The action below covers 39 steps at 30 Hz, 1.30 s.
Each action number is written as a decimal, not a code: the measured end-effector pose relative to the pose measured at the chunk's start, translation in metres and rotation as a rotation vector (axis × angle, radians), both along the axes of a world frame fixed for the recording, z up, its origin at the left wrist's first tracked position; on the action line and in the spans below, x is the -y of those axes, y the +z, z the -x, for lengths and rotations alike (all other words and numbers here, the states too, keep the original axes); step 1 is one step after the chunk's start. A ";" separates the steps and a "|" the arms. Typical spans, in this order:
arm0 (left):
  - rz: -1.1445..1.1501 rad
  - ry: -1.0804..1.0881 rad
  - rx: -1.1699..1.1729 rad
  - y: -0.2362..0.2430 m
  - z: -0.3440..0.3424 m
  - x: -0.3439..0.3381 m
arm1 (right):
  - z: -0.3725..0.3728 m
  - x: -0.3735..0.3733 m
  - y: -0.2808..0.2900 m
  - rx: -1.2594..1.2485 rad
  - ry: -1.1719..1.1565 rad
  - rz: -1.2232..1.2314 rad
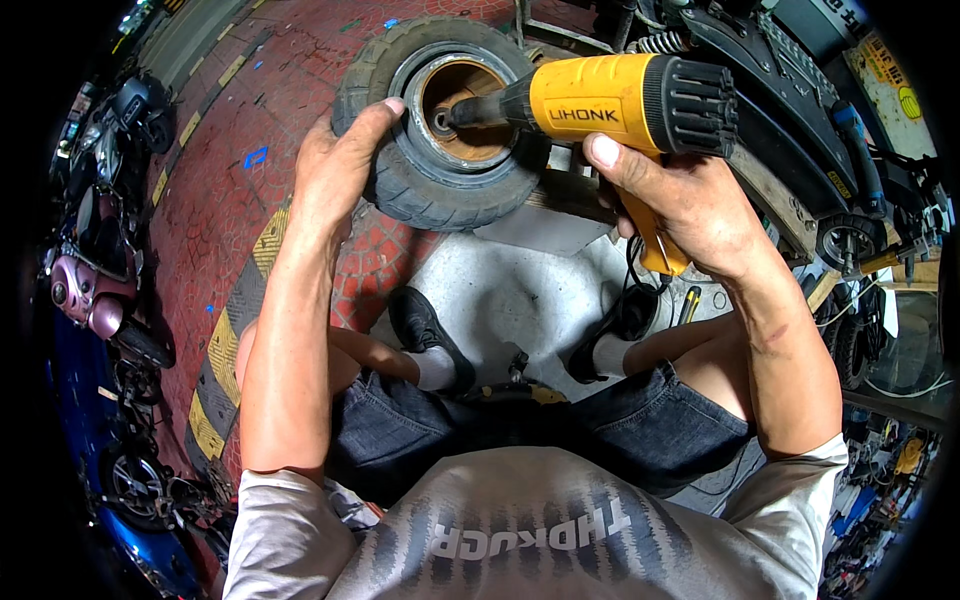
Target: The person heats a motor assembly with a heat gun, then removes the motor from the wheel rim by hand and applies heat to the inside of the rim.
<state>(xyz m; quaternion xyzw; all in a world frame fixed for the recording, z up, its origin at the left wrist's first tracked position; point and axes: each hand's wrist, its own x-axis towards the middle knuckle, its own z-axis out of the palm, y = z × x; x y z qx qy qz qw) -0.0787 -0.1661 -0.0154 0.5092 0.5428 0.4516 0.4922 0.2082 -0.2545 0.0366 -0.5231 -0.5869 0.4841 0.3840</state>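
A yellow and black heat gun [600, 105] is gripped by its handle in my right hand [690, 205]. Its dark nozzle reaches into the hollow hub [462, 135] of a small wheel, next to the hub's centre. The wheel's black treaded tyre [405, 195] stands tilted with its open side facing me. My left hand [350, 150] is closed round the tyre's left side, thumb on the sidewall near the metal rim and the other fingers hidden behind. A black cord [635, 270] hangs from the base of the heat gun's handle.
A black scooter body with a coil spring [662, 42] stands at the far right. A yellow and black tool [689, 305] lies by my right shoe. Parked motorcycles [100, 260] line the left, beyond a striped kerb strip [215, 390]. Assorted parts lie at lower right.
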 end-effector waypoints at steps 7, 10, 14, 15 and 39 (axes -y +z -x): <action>0.003 0.000 -0.008 0.002 0.000 0.002 | 0.001 -0.002 -0.002 -0.003 0.019 -0.011; -0.006 -0.001 -0.011 0.001 0.000 0.002 | 0.002 0.001 0.003 0.012 -0.012 0.004; -0.036 -0.032 0.018 0.001 -0.001 0.002 | -0.005 0.001 0.001 0.007 0.015 0.001; -0.036 -0.037 0.016 0.001 -0.002 0.002 | -0.004 0.002 0.002 0.030 0.000 -0.013; -0.096 -0.012 -0.020 -0.003 0.002 -0.001 | -0.005 0.008 0.013 -0.012 0.011 -0.030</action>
